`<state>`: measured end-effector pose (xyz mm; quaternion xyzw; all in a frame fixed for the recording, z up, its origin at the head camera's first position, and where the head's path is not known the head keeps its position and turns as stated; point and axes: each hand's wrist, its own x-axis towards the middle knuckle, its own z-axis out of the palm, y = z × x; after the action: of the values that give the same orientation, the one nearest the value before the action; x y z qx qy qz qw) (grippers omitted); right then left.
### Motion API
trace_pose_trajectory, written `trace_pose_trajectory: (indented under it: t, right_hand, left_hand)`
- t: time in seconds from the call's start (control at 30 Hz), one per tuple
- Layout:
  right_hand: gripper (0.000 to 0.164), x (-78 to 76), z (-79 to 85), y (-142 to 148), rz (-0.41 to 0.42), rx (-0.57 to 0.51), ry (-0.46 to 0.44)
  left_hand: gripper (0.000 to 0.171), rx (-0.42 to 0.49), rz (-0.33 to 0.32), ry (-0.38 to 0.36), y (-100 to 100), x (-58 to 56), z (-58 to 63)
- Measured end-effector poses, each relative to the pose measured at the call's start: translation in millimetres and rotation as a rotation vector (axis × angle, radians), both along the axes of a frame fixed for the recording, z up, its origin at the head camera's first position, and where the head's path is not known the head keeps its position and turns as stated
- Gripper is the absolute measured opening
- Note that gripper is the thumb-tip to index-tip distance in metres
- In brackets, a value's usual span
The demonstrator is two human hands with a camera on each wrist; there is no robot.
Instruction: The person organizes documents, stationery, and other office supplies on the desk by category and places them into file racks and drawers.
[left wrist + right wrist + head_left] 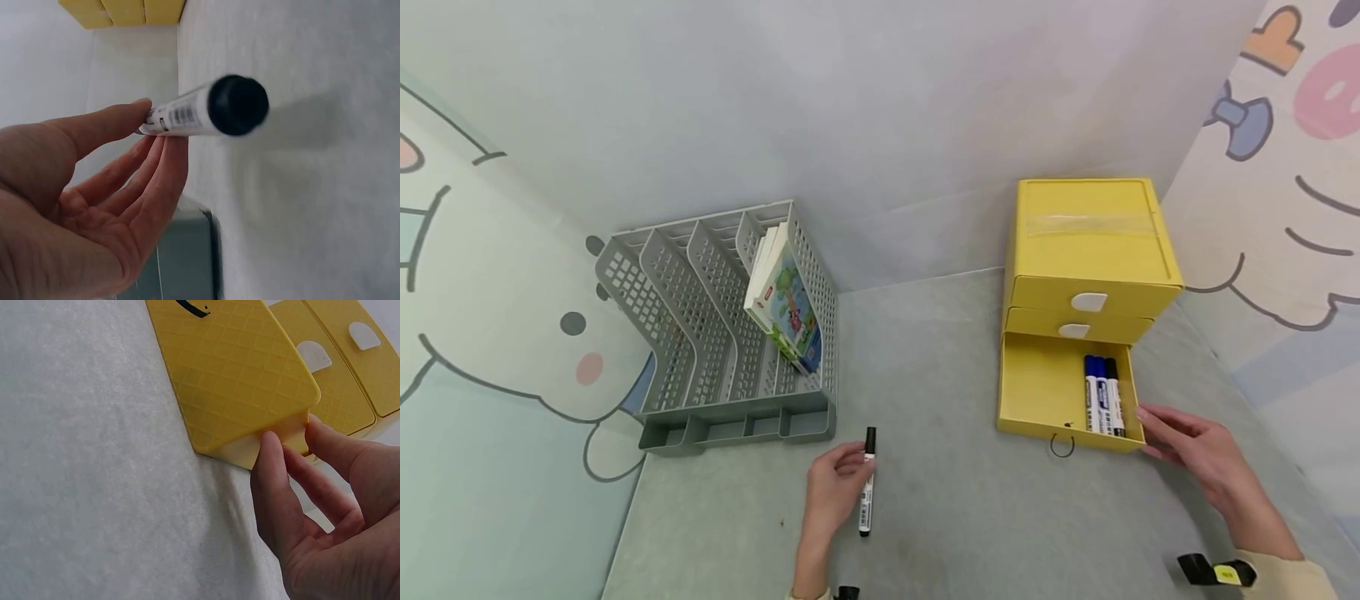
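A black-capped white marker (867, 493) is pinched between the thumb and fingers of my left hand (837, 483), over the grey tabletop. Close up in the left wrist view, the marker's black end (239, 105) points toward the camera. My right hand (1198, 446) holds the right side wall of the pulled-out bottom drawer (1037, 379), near its front corner. In the right wrist view the thumb is at the drawer's rim and fingertips (270, 440) lie on its outer side. Three markers (1103, 396), two blue-capped and one black-capped, lie inside along the right wall.
The yellow drawer cabinet (1090, 242) stands at the back right, its two upper drawers closed with white tabs. At left stands a grey file rack (730, 415) with slots and small front compartments; books (790, 304) lean in its right slot. Cartoon-printed walls (512, 292) enclose the table.
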<state>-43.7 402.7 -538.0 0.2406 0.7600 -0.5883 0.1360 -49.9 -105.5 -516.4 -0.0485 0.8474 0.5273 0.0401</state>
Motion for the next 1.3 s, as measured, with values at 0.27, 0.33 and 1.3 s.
trace_pose_trajectory:
  t: [0.27,0.33,1.3]
  right_hand:
    - [0.061,0.5,-0.1,1.9,-0.009,0.006,0.005]
    - [0.056,0.9,-0.2,2.4,-0.010,-0.006,0.003]
    - [0.077,0.8,2.0,0.3,-0.003,-0.014,-0.007]
  left_hand:
    - [0.030,0.044,-0.095,0.022,29.8,-12.1,11.5]
    - [0.029,0.046,-0.112,0.031,37.1,-14.7,14.7]
    - [0.024,0.061,-0.295,0.180,121.4,-51.1,51.6]
